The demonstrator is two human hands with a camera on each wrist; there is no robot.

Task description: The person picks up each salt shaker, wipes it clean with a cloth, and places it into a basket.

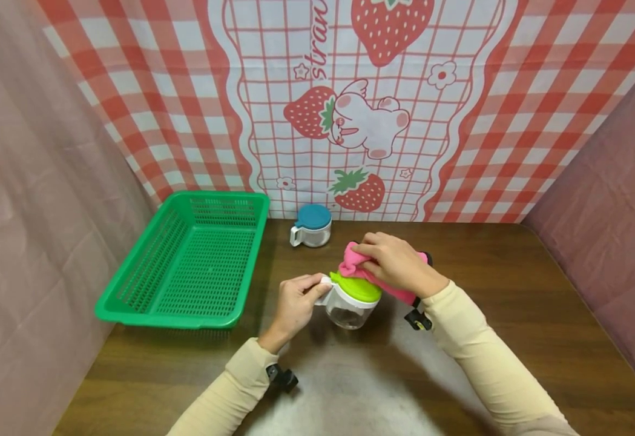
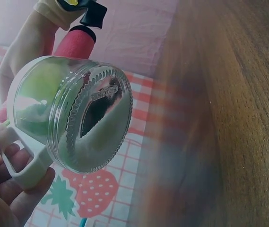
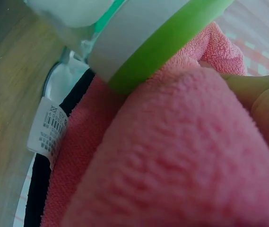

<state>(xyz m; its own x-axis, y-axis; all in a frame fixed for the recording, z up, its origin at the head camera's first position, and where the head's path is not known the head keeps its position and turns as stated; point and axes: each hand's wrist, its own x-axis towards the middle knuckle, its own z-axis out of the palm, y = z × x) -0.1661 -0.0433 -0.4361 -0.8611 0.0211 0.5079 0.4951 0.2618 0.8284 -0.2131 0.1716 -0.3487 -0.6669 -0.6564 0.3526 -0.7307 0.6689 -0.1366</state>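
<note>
A clear seasoning jar with a white handle and a lime green lid is held tilted above the table. My left hand grips its white handle; the left wrist view looks at the jar's ridged glass base. In my right hand is a bunched pink cloth with dark edging, which lies against the lid. Close up in the right wrist view, the cloth meets the lid's green rim, and a white label hangs from its edge.
A green perforated basket stands on the wooden table at the left. Near the back wall sits a second jar with a blue lid. A checked strawberry-print cloth hangs behind, with pink curtains at both sides.
</note>
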